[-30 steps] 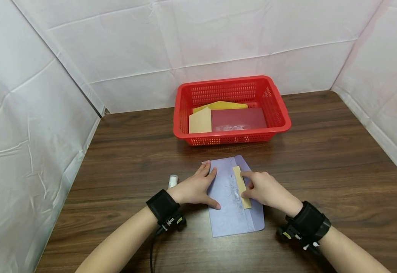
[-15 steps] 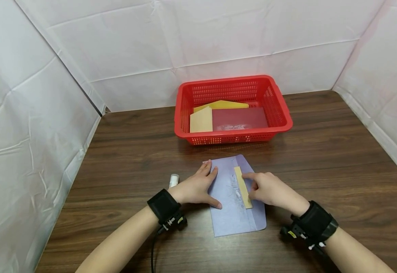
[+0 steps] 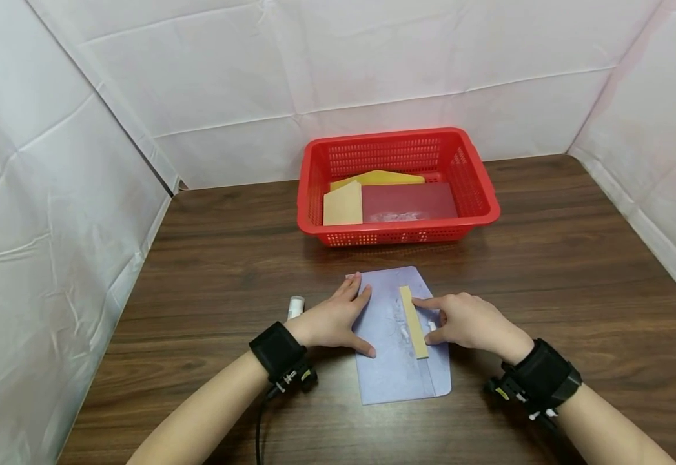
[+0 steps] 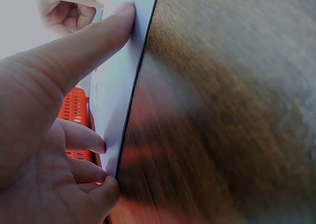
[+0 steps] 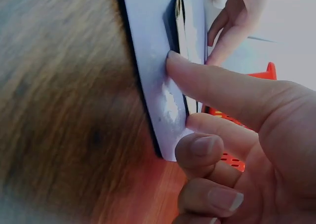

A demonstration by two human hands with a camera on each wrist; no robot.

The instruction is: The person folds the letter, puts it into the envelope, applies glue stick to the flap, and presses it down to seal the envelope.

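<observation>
The flat left hand (image 3: 333, 320) pins the lavender paper envelope (image 3: 398, 336) to the tabletop (image 3: 547, 258). The right hand (image 3: 470, 320), forefinger extended, presses its flap beside the tan paper strip (image 3: 414, 321); sealing likely needs firm strokes along it.

Even bright light; blurred wrist views

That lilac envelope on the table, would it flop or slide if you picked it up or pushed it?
The lilac envelope looks thin and flat, so probably light and bendy. The left hand presses it down, suggesting it slides easily on the smooth table.
</observation>
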